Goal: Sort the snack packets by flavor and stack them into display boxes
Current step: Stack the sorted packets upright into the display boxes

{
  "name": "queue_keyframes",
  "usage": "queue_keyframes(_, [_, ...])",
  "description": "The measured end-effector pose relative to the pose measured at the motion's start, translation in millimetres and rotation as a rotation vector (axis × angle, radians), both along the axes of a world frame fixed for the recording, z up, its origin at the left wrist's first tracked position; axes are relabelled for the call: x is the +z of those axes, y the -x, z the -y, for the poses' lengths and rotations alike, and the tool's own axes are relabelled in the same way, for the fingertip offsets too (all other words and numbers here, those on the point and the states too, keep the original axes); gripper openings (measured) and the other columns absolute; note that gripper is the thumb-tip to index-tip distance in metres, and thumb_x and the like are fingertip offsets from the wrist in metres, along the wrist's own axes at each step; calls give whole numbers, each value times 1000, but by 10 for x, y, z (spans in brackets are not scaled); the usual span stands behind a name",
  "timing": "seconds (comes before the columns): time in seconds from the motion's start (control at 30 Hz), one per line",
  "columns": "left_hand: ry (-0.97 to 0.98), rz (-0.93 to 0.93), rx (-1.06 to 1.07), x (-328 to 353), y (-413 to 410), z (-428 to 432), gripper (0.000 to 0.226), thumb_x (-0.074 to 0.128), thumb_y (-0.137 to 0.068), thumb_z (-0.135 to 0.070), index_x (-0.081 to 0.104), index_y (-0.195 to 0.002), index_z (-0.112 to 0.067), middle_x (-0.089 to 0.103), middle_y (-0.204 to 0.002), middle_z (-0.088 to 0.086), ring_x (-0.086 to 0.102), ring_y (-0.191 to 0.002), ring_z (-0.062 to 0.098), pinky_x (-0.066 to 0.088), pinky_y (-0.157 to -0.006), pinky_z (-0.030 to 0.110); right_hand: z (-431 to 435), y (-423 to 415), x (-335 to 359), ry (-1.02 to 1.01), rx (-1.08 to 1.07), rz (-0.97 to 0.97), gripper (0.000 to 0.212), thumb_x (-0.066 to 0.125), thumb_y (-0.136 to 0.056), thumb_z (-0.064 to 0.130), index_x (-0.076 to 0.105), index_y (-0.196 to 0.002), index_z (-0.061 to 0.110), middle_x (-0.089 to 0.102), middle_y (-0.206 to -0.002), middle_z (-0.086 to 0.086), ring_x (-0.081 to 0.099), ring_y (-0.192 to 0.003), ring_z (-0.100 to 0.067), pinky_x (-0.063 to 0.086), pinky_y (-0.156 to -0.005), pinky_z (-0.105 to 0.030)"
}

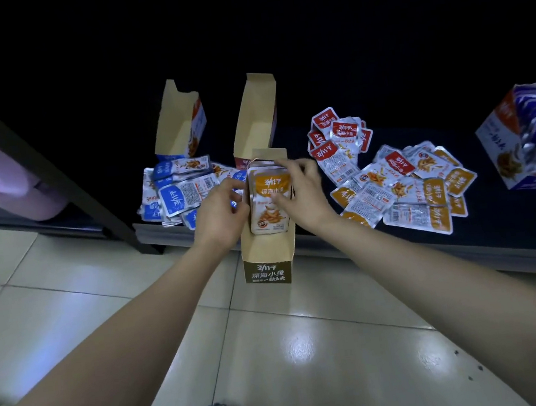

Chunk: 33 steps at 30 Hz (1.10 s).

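Right fingers: curled over the far end of the orange packet, thumb pressed on its face. They are clamped on it.
Left fingers: drawn together at the left wall of the brown box. They look to pinch that wall to steady it, though a hold on the packet's edge cannot be ruled out.
Packet position: inside the brown box, towards its far end, printed face up. The near part of the box floor is bare.
Long axis: in line with the box's length, running away from the person.
Direction from fingers: under the right fingers, just right of the left ones, between both hands.
Nearer hand: the right hand is on the packet. The left hand is beside it, at the box's left.
Look: silver foil pouch with an orange panel and white characters at the far end and a picture of fried snack below. It is thin and glossy, so likely slippery.
Step, as judged: seating the packet. Next it needs sliding flat toward the far wall.
Supply: loose orange packets right of the box, red packets right and beyond, blue packets left.
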<state>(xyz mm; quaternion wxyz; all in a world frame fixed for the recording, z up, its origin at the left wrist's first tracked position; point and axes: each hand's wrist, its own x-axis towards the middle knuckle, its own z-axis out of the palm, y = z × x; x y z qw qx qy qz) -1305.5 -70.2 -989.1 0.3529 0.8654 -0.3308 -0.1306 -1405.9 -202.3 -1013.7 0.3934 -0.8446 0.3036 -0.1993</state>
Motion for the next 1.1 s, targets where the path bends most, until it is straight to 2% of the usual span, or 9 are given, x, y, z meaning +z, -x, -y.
queue_keyframes(0.07, [-13, 31, 9, 11, 10, 22, 26, 58, -94, -26, 55, -120, -23, 59, -111, -2, 60, -85, 13, 52, -67, 31, 8, 29, 4, -101, 54, 18, 67, 68, -86, 12, 35, -144, 21, 30, -139, -11, 41, -128, -26, 47, -103, -43])
queue_keyframes(0.23, [51, 154, 72, 133, 100, 125, 23, 54, -95, -22, 57, -118, -20, 51, -118, 1, 57, -94, 17, 51, -72, 34, 108, 130, 83, -138, 72, 79, 74, 68, -88, 20, 26, -149, 21, 33, -144, -10, 44, -128, -20, 43, -100, -32])
queue_keyframes(0.37, [252, 311, 60, 297, 295, 376, 18, 51, -92, -15, 59, -108, -19, 48, -112, 0, 53, -100, 15, 51, -78, 36, 269, 309, 127, -202, 39, 81, 59, 62, -94, 25, 34, -146, 16, 41, -140, -7, 49, -118, -15, 45, -95, -30])
queue_keyframes(0.5, [369, 333, -153, 348, 640, 816, 20, 49, -87, -12, 62, -101, -16, 50, -101, -1, 54, -90, 17, 49, -72, 38, 567, 694, 86, -204, -57, 57, 37, 56, -96, 16, 51, -132, 10, 55, -125, -7, 56, -104, -16, 47, -86, -23])
queue_keyframes(0.6, [264, 272, -319, 153, 923, 1198, 18, 56, -85, -10, 63, -101, -14, 50, -100, -2, 54, -94, 22, 43, -72, 32, 897, 1104, -45, -158, -178, -45, 31, 56, -94, 11, 55, -125, 10, 58, -122, -10, 57, -103, -19, 49, -92, -34])
queue_keyframes(0.73, [-101, 108, -444, -269, 1175, 1598, 40, 63, -85, -18, 55, -125, -18, 49, -129, 8, 42, -121, 27, 41, -91, 33, 1257, 1698, -264, -93, -330, -246, 47, 63, -88, 10, 49, -132, 12, 48, -132, -14, 50, -119, -28, 42, -99, -35])
queue_keyframes(0.87, [-402, 124, -484, -599, 1251, 1813, 70, 65, -87, -34, 31, -147, -27, 17, -159, 5, 11, -146, 27, 22, -115, 40, 1451, 2028, -410, -35, -339, -470, 78, 72, -83, 20, 29, -148, 24, 19, -155, -10, 22, -137, -32, 30, -111, -42])
queue_keyframes(0.93, [-459, 117, -481, -719, 1272, 1867, 74, 65, -87, -39, 26, -150, -30, 9, -161, 3, 6, -147, 27, 18, -116, 44, 1492, 2034, -488, -60, -312, -526, 91, 76, -80, 27, 20, -152, 29, 8, -158, -9, 14, -140, -33, 27, -113, -43])
queue_keyframes(1.1, [-415, 223, -442, -856, 1288, 1870, 75, 68, -83, -42, 28, -146, -33, 17, -157, 3, 15, -141, 28, 21, -111, 46, 1552, 1874, -593, -143, -400, -362, 103, 88, -67, 23, 24, -148, 25, 24, -137, -12, 29, -126, -29, 33, -107, -35])
